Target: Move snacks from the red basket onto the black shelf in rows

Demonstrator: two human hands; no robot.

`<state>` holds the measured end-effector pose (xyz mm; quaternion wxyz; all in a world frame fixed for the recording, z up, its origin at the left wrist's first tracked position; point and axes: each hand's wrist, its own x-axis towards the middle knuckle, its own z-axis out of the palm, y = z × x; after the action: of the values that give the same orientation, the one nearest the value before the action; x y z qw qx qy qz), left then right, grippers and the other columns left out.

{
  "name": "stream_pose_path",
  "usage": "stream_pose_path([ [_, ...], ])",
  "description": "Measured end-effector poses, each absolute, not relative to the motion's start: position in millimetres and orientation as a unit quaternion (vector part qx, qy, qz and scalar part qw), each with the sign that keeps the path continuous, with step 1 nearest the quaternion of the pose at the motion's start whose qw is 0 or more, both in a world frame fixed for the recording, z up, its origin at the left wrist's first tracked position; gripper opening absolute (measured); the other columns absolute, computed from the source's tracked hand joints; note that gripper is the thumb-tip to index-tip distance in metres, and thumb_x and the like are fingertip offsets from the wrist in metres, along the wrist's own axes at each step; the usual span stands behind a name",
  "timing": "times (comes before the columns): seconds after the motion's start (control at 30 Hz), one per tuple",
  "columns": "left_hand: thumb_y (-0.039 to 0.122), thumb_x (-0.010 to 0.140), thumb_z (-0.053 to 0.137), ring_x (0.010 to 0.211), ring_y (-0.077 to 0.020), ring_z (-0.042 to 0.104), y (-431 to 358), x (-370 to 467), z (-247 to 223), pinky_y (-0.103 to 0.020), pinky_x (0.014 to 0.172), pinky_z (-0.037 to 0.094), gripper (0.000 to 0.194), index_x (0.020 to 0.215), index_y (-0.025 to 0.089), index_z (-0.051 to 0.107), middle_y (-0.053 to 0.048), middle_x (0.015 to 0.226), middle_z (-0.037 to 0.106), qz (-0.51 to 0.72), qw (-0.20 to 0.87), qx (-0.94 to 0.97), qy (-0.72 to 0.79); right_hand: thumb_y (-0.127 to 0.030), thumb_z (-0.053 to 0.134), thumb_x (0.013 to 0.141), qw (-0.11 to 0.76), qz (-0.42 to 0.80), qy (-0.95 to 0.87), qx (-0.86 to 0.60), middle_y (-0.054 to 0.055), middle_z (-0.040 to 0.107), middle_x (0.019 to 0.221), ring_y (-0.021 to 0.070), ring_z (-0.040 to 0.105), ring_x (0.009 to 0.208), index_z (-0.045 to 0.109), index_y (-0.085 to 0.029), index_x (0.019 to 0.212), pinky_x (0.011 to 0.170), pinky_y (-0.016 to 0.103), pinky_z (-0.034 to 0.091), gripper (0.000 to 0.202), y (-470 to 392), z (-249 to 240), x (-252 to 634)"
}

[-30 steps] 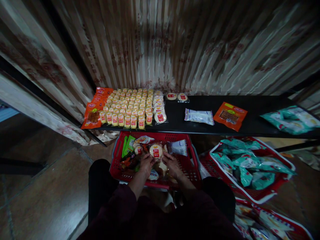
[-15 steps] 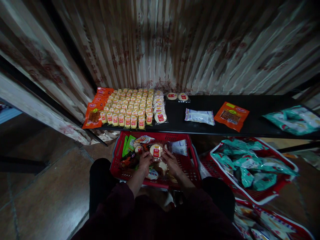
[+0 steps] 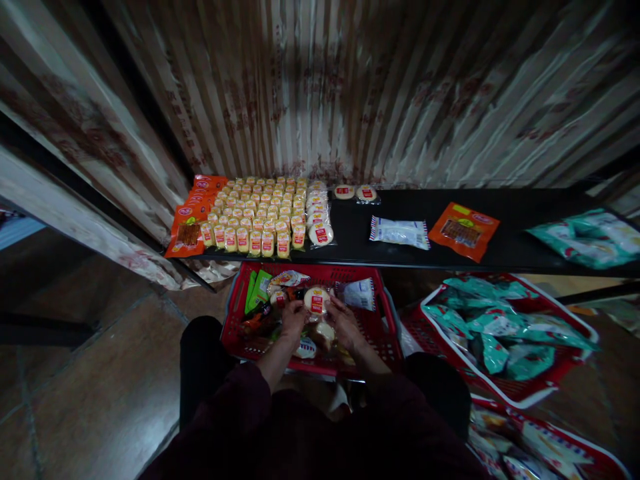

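Between my two hands is a round, pale wrapped cake (image 3: 317, 301) with a red label, held over the red basket (image 3: 373, 340). My left hand (image 3: 293, 320) pinches the wrapper's left side, and my right hand (image 3: 343, 323) grips its right side. Below and around them in the basket lie green packets (image 3: 258, 291), more round wrapped cakes and a white-and-blue packet (image 3: 358, 294). On the black shelf (image 3: 400, 197) above, rows of small yellow wrapped cakes (image 3: 255, 217) stand beside a column of round wrapped cakes (image 3: 321, 233).
Orange packets (image 3: 190, 217) lie at the shelf's left end. Further right are a white packet (image 3: 399, 232), another orange packet (image 3: 464, 231) and a teal bag (image 3: 587, 239). A second basket (image 3: 530, 401) with several teal bags stands on the right, near a third basket (image 3: 600, 453).
The round wrapped cake has shifted slightly right and up in my hands. Both hands keep hold of it; the shelf's goods stay put.
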<state>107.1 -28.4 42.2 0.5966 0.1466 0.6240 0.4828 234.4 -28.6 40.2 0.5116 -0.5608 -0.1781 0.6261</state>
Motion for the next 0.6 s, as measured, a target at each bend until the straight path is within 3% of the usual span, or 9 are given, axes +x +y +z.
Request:
stream_pose_path([
  [0.17, 0.002, 0.063, 0.064, 0.075, -0.0132, 0.06, -25, 113, 42, -0.025, 0.075, 0.047, 0.018, 0.074, 0.017, 0.061, -0.001, 0.074, 0.063, 0.502, 0.521, 0.234, 0.649, -0.044, 0.08, 0.054, 0.51, 0.633, -0.184, -0.553, 0.004, 0.074, 0.088, 0.0183, 0.067, 0.068, 0.067, -0.021, 0.105, 0.053, 0.026, 0.051, 0.057, -25, 47, 234],
  [0.4, -0.002, 0.062, 0.061, 0.079, -0.0157, 0.057, -30, 112, 61, -0.028, 0.084, 0.043, 0.022, 0.069, 0.019, 0.059, 0.0, 0.072, 0.058, 0.497, 0.466, 0.28, 0.676, -0.046, 0.079, 0.055, 0.518, 0.621, -0.198, -0.554, 0.003, 0.074, 0.088, 0.0192, 0.067, 0.069, 0.067, -0.022, 0.106, 0.058, 0.029, 0.051, 0.058, -29, 54, 231],
  [0.5, 0.003, 0.064, 0.065, 0.086, -0.0178, 0.057, -33, 112, 71, -0.028, 0.089, 0.04, 0.019, 0.072, 0.021, 0.062, -0.002, 0.078, 0.061, 0.486, 0.43, 0.309, 0.695, -0.049, 0.075, 0.06, 0.52, 0.596, -0.244, -0.562, 0.003, 0.073, 0.095, 0.0211, 0.067, 0.076, 0.067, -0.024, 0.108, 0.065, 0.031, 0.053, 0.055, -30, 56, 227],
  [0.6, 0.013, 0.071, 0.064, 0.09, -0.0178, 0.058, -36, 116, 76, -0.027, 0.089, 0.04, 0.011, 0.079, 0.02, 0.066, -0.004, 0.086, 0.065, 0.496, 0.477, 0.306, 0.657, -0.049, 0.071, 0.064, 0.512, 0.521, -0.341, -0.591, 0.004, 0.072, 0.101, 0.024, 0.065, 0.092, 0.069, -0.024, 0.103, 0.083, 0.036, 0.051, 0.046, -30, 56, 222],
])
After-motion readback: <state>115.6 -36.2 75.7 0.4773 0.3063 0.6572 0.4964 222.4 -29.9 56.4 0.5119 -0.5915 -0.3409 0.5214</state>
